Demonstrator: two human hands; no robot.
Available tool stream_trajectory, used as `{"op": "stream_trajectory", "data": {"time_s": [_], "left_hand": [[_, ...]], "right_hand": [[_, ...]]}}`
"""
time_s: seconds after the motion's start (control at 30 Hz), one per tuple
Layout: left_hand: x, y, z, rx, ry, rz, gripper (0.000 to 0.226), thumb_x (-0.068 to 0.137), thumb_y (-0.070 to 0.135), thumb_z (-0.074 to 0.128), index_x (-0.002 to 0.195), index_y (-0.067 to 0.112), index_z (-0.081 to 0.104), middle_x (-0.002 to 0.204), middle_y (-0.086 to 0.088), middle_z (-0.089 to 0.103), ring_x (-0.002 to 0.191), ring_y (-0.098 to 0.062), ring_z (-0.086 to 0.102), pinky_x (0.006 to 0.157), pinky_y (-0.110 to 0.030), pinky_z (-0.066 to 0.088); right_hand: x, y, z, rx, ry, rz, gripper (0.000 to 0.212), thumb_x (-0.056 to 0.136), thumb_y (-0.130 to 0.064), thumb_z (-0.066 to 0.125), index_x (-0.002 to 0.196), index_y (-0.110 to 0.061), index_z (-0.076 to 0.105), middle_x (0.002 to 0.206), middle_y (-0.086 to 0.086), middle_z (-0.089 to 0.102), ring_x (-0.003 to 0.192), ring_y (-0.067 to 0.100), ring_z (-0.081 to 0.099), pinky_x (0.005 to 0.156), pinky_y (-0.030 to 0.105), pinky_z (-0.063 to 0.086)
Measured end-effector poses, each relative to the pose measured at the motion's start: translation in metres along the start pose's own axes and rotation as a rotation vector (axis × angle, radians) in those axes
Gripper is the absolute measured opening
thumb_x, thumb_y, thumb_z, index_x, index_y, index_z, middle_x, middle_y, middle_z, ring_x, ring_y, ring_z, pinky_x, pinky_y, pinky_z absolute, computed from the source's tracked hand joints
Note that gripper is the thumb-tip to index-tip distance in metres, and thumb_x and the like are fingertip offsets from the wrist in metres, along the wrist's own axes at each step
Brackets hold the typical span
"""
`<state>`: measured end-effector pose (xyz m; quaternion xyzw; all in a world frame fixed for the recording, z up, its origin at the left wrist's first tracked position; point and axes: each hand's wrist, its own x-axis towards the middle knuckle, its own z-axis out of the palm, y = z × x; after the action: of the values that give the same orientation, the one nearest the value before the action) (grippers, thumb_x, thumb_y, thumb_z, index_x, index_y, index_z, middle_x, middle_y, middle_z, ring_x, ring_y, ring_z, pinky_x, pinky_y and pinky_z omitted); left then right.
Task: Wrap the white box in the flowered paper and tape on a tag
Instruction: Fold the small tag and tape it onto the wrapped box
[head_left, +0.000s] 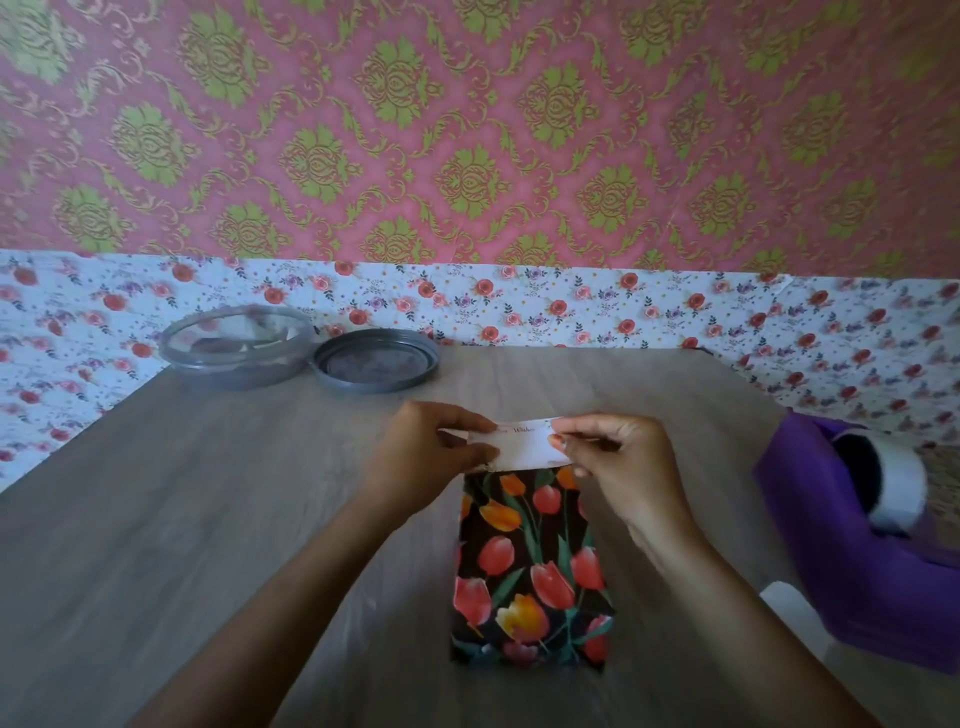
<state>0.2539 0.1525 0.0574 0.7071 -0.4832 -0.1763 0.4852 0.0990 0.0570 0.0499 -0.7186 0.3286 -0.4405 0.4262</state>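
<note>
Head view: the wrapped box (530, 566) lies on the surface (234, 493), and the left hand (426, 457) and right hand (613, 462) each pinch an end of the tag (524, 447) at its far edge. The tag could well end up crooked if either pinch slips before tape holds it.

The white tag (524, 447) bears faint script reading roughly "Wish", the rest too blurred.

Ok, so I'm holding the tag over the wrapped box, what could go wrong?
Both the left hand and right hand pinch the tag, so neither is free for the purple tape dispenser at the right; releasing one may let the tag shift. It sits at the far end of the wrapped box and could go on crooked.
</note>
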Motion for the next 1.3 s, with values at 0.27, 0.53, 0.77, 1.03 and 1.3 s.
{"op": "stream_trajectory", "data": {"time_s": [0.27, 0.53, 0.77, 1.03, 1.3], "left_hand": [[0.021, -0.007, 0.004, 0.168, -0.036, -0.032, 0.027, 0.072, 0.018, 0.079, 0.098, 0.015, 0.072, 0.094, -0.002, 0.070, 0.073, -0.010, 0.065, 0.074, -0.025, 0.053], [0.029, -0.011, 0.002, 0.218, -0.076, -0.052, 0.036, 0.066, 0.022, 0.083, 0.100, 0.018, 0.073, 0.105, 0.000, 0.068, 0.088, -0.016, 0.064, 0.085, -0.036, 0.053], [0.035, -0.007, -0.004, 0.309, -0.196, -0.063, 0.038, 0.070, 0.024, 0.079, 0.107, 0.019, 0.071, 0.117, -0.001, 0.063, 0.099, -0.019, 0.058, 0.088, -0.034, 0.048], [0.038, -0.006, -0.004, 0.455, -0.210, 0.008, 0.042, 0.072, 0.027, 0.077, 0.112, 0.016, 0.068, 0.119, -0.002, 0.061, 0.101, -0.017, 0.057, 0.089, -0.030, 0.046], [0.021, -0.021, -0.009, 0.378, -0.232, -0.024, 0.049, 0.080, 0.040, 0.066, 0.125, 0.023, 0.058, 0.124, 0.000, 0.060, 0.077, -0.007, 0.056, 0.063, -0.022, 0.050]], "right_hand": [[0.002, 0.013, 0.005, -0.256, -0.044, -0.021, 0.020, 0.075, -0.011, 0.075, 0.095, -0.012, 0.073, 0.077, -0.009, 0.067, 0.069, 0.000, 0.063, 0.060, 0.008, 0.049], [0.009, 0.015, -0.001, -0.265, -0.126, 0.045, 0.029, 0.072, -0.004, 0.077, 0.101, -0.008, 0.072, 0.074, -0.007, 0.067, 0.063, 0.002, 0.063, 0.058, 0.010, 0.050], [0.011, 0.012, -0.002, -0.336, -0.189, 0.038, 0.030, 0.075, -0.006, 0.075, 0.105, -0.009, 0.071, 0.080, -0.006, 0.066, 0.063, -0.002, 0.058, 0.054, 0.005, 0.044], [0.019, 0.010, -0.002, -0.464, -0.243, 0.075, 0.033, 0.076, -0.013, 0.074, 0.109, -0.009, 0.069, 0.108, 0.004, 0.069, 0.077, 0.003, 0.056, 0.057, 0.006, 0.038], [0.008, 0.022, -0.011, -0.334, -0.251, 0.125, 0.034, 0.081, -0.019, 0.068, 0.114, -0.021, 0.066, 0.112, -0.003, 0.066, 0.082, -0.001, 0.057, 0.068, 0.013, 0.045]]}}
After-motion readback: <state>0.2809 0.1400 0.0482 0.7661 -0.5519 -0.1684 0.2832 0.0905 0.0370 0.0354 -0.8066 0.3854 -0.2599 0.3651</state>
